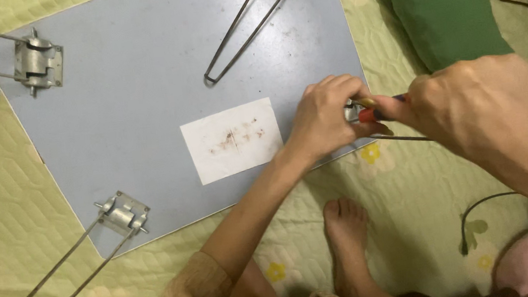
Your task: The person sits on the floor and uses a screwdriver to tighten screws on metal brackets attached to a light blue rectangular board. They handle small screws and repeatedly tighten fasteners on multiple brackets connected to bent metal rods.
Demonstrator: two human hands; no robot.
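Screwdriver (377, 112) held in right hand (474, 108), tip at corner bracket (351, 111) — left hand (325, 121) steadying it, grip closed. Three other leg brackets already mounted on board (145, 95).

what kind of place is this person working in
Probably a home, worked on at floor level, perhaps a bedroom. A grey folding-table top lies leg-side up on a quilted flowered mat, a green cushion sits beside it, and a bare foot rests on the mat.
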